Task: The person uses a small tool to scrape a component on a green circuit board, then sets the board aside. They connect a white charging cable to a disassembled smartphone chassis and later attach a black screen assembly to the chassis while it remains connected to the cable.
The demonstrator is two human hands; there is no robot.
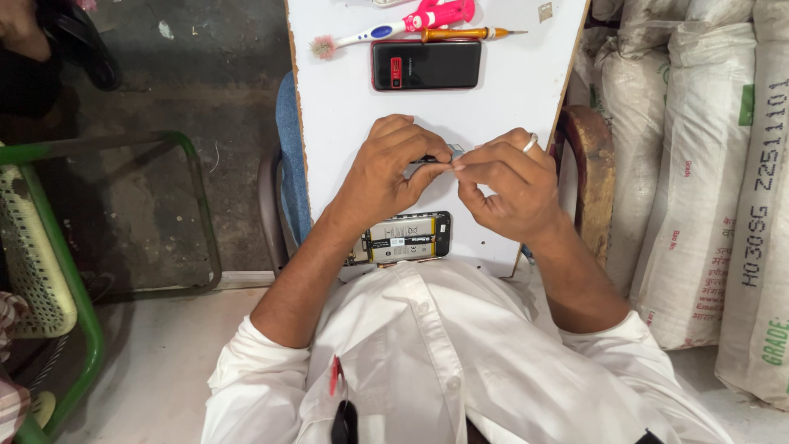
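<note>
My left hand (386, 168) and my right hand (509, 185) meet above a white board (345, 90) laid across my lap. Both pinch a small dark and silver part (444, 153) between thumb and fingertips. A ring sits on a finger of the right hand. Under my wrists lies an opened phone (407, 238) with its back off, showing a yellow-labelled battery.
At the board's far end lie a black phone with a red stripe (426, 65), an orange-handled screwdriver (464, 34), a toothbrush (362, 37) and a pink object (440, 12). White sacks (707, 164) stand stacked on the right. A green-framed chair (49, 271) is on the left.
</note>
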